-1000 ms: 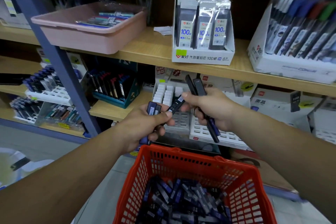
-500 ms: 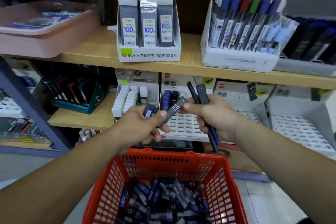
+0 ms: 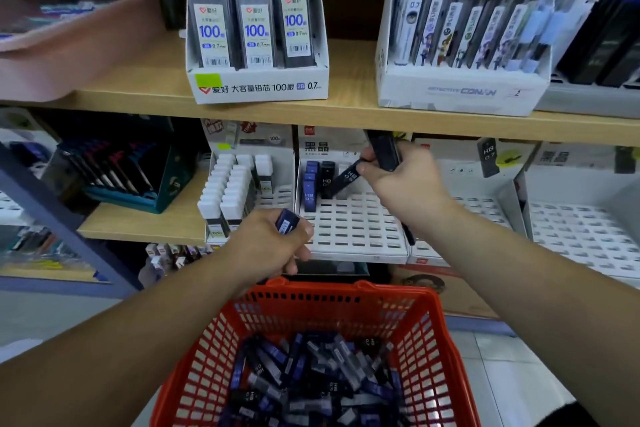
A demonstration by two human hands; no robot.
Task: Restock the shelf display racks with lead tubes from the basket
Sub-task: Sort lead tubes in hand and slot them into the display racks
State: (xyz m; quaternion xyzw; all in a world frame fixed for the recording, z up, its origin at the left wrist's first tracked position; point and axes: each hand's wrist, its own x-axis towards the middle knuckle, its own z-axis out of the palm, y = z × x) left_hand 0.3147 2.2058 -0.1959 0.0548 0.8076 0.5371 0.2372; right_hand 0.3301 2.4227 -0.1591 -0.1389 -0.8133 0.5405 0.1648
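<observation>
My right hand (image 3: 405, 184) pinches a black tube (image 3: 348, 177) marked HB 0.5 between thumb and forefinger. The tube is tilted, with its lower end over the back rows of the white rack (image 3: 353, 229) just ahead of that hand. I cannot tell whether it touches a slot. The other fingers of the same hand curl round a bundle (image 3: 384, 152) of dark tubes that sticks out above and below the fist. Just left of the pinched tube, a few blue tubes (image 3: 309, 191) and one black one stand upright in the rack's back-left slots.

My left hand (image 3: 273, 243), lower and nearer me than the right, grips a small blue bunch (image 3: 287, 220) of tubes, their ends poking out above the thumb. Below both hands sits the red basket (image 3: 346, 295), with a heap (image 3: 311, 374) of blue and black tubes loose in its bottom.

Beyond the left hand stand white-capped tubes (image 3: 228, 191) in their own rack. Above both hands runs a wooden shelf (image 3: 346, 111) carrying a box (image 3: 259, 87) of 100-lead packs.
</observation>
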